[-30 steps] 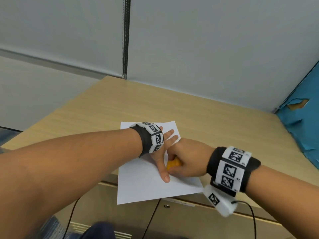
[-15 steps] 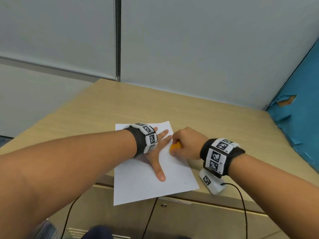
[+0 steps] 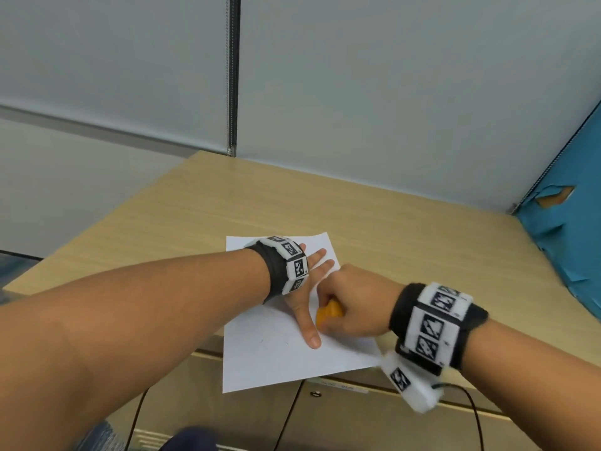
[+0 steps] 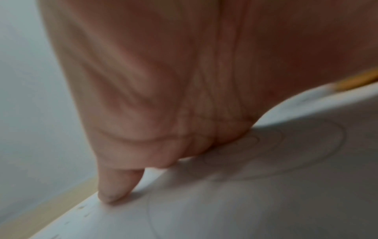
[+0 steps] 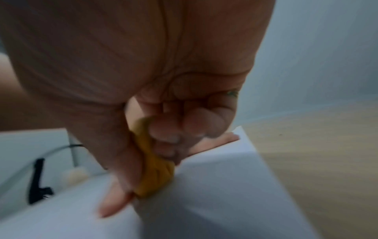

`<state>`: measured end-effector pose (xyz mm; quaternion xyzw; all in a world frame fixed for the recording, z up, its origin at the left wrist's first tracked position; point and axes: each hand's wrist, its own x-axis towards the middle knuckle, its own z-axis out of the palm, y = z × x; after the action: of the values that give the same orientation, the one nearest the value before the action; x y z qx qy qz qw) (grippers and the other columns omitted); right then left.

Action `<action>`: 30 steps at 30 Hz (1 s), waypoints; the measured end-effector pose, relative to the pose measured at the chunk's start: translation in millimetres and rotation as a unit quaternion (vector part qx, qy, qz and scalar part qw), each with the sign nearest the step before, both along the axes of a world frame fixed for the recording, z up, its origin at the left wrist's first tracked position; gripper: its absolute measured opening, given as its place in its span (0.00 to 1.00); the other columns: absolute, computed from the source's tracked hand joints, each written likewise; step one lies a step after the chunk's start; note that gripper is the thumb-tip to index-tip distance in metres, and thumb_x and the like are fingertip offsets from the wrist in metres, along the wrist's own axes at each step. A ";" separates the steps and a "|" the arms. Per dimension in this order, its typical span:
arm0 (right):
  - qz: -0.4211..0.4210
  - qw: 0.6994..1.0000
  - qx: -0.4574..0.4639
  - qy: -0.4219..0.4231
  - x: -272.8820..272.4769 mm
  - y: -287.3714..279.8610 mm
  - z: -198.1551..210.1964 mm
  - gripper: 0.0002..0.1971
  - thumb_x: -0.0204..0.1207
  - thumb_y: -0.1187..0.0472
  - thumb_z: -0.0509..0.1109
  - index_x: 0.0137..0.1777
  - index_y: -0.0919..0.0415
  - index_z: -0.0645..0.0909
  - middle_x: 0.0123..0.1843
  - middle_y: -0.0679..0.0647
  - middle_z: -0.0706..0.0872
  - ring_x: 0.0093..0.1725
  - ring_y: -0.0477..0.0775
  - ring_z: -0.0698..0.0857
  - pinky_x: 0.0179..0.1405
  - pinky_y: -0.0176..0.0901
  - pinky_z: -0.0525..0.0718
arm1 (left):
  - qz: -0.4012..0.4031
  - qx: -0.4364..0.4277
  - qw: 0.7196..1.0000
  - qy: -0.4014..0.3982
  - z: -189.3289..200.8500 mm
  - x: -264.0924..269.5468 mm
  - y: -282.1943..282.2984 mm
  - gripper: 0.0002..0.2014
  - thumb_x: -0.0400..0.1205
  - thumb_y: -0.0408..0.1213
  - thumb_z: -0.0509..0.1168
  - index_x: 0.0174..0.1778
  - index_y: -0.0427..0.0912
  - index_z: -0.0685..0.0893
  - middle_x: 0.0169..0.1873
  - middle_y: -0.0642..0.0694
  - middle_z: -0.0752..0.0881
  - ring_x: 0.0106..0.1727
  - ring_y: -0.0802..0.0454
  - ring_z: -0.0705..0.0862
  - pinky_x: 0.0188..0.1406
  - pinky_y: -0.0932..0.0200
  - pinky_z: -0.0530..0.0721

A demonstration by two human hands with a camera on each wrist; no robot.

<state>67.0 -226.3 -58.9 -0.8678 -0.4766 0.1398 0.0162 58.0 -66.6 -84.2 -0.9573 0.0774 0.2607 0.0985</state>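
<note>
Orange eraser point(image 3: 328, 315), at the frame's lower centre, is gripped in the curled fingers point(image 5: 163, 129) of the right hand point(image 3: 354, 301) and pressed on the paper point(image 3: 270, 356). It is judged light and soft, and best pinched by its sides. The flimsy sheet is pinned to the desk point(image 3: 357, 216) by the flat, spread left hand point(image 3: 300, 304). Since 0.5 s ago, the eraser has been drawn from the left fingertips toward the thumb.

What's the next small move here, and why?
Probably a short rub with the orange eraser: the right hand grips it against the paper, the left hand presses that paper flat, and faint pencil circles show beside the left palm.
</note>
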 end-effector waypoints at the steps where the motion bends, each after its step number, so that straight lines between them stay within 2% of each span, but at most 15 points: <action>1: 0.032 0.999 -0.023 0.001 -9.0 -3.4 0.0 0.10 0.75 0.48 0.77 0.46 0.54 0.87 0.36 0.43 0.83 0.35 0.44 0.81 0.35 0.37 0.80 | 0.000 0.002 1.000 -0.003 -2.6 1.9 1.0 0.77 0.48 0.84 0.67 0.81 0.58 0.25 0.82 0.49 0.23 0.83 0.32 0.29 0.80 0.26 0.39; 3: 0.048 0.998 -0.033 -0.001 -9.3 -6.0 0.9 0.11 0.74 0.45 0.77 0.47 0.51 0.86 0.38 0.42 0.83 0.38 0.45 0.82 0.37 0.38 0.81 | 0.000 0.004 1.000 -0.008 -5.7 4.3 2.0 0.79 0.46 0.85 0.67 0.80 0.57 0.22 0.82 0.49 0.23 0.83 0.32 0.29 0.80 0.27 0.39; 6: -0.019 1.000 0.003 -0.003 23.2 -1.2 1.2 0.09 0.73 0.46 0.79 0.45 0.47 0.85 0.37 0.40 0.82 0.36 0.41 0.81 0.36 0.36 0.77 | 0.003 -0.003 1.000 -0.009 -4.2 3.5 1.3 0.76 0.50 0.83 0.68 0.80 0.60 0.23 0.82 0.50 0.23 0.84 0.34 0.30 0.79 0.27 0.40; 8: -0.074 0.997 0.014 -0.023 45.3 4.1 1.4 0.10 0.72 0.46 0.79 0.45 0.51 0.86 0.39 0.43 0.85 0.40 0.48 0.85 0.38 0.41 0.82 | 0.006 -0.010 1.000 -0.010 -2.9 2.4 1.6 0.75 0.50 0.83 0.68 0.79 0.64 0.23 0.81 0.52 0.23 0.84 0.34 0.31 0.78 0.27 0.39; 10: -0.095 0.995 0.008 -0.039 54.4 11.8 1.4 0.11 0.73 0.49 0.78 0.45 0.56 0.87 0.39 0.49 0.87 0.41 0.55 0.87 0.39 0.46 0.85 | 0.010 -0.015 1.000 -0.010 -2.9 1.9 2.1 0.75 0.49 0.83 0.69 0.78 0.66 0.22 0.81 0.53 0.23 0.84 0.33 0.31 0.78 0.26 0.38; 13: -0.080 0.994 -0.025 -0.072 44.9 18.4 4.7 0.09 0.74 0.50 0.75 0.46 0.56 0.86 0.40 0.51 0.87 0.41 0.56 0.87 0.40 0.48 0.87 | 0.007 -0.015 1.000 -0.002 1.8 -0.7 -0.3 0.74 0.54 0.80 0.71 0.79 0.63 0.23 0.82 0.51 0.23 0.84 0.32 0.32 0.78 0.26 0.41; 17: -0.081 0.993 -0.002 -0.081 26.8 2.5 9.4 0.09 0.76 0.47 0.73 0.51 0.49 0.84 0.43 0.45 0.84 0.45 0.53 0.85 0.45 0.49 0.88 | 0.014 -0.013 1.000 0.005 4.2 -1.9 -2.2 0.74 0.53 0.80 0.71 0.81 0.60 0.25 0.82 0.51 0.23 0.84 0.33 0.32 0.80 0.25 0.45; 20: -0.071 0.996 -0.026 -0.056 3.0 -14.9 7.1 0.12 0.77 0.44 0.73 0.57 0.47 0.86 0.46 0.46 0.84 0.46 0.51 0.85 0.47 0.47 0.87 | 0.015 -0.009 1.000 -0.004 -1.2 -0.4 0.0 0.78 0.47 0.85 0.66 0.81 0.57 0.23 0.82 0.52 0.24 0.84 0.34 0.32 0.81 0.26 0.43; 24: -0.067 0.996 -0.050 -0.034 -14.2 -26.7 1.2 0.18 0.76 0.41 0.74 0.62 0.48 0.88 0.53 0.47 0.88 0.51 0.52 0.86 0.53 0.52 0.88 | 0.023 -0.005 1.000 -0.001 -5.6 0.2 1.3 0.81 0.39 0.88 0.60 0.80 0.57 0.23 0.83 0.51 0.25 0.84 0.34 0.31 0.80 0.25 0.45; 28: -0.109 0.991 -0.058 -0.050 6.7 -25.7 1.6 0.20 0.75 0.42 0.73 0.65 0.47 0.87 0.60 0.48 0.88 0.56 0.55 0.86 0.57 0.53 0.88 | 0.083 -0.033 0.996 0.001 -3.9 -2.4 4.7 0.77 0.45 0.87 0.63 0.82 0.58 0.27 0.84 0.51 0.27 0.86 0.36 0.35 0.80 0.26 0.48; 30: -0.124 0.989 -0.061 -0.050 20.9 -22.0 3.2 0.21 0.76 0.43 0.73 0.67 0.48 0.86 0.62 0.47 0.87 0.59 0.55 0.85 0.57 0.49 0.86 | 0.110 -0.029 0.993 0.003 -3.5 -3.9 12.4 0.77 0.47 0.86 0.64 0.83 0.58 0.27 0.84 0.50 0.28 0.86 0.37 0.37 0.81 0.27 0.49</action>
<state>87.9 -248.3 -55.7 -0.9255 -0.3560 0.1217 -0.0434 54.2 -54.2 -87.7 -0.9616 -0.0205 0.2707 0.0408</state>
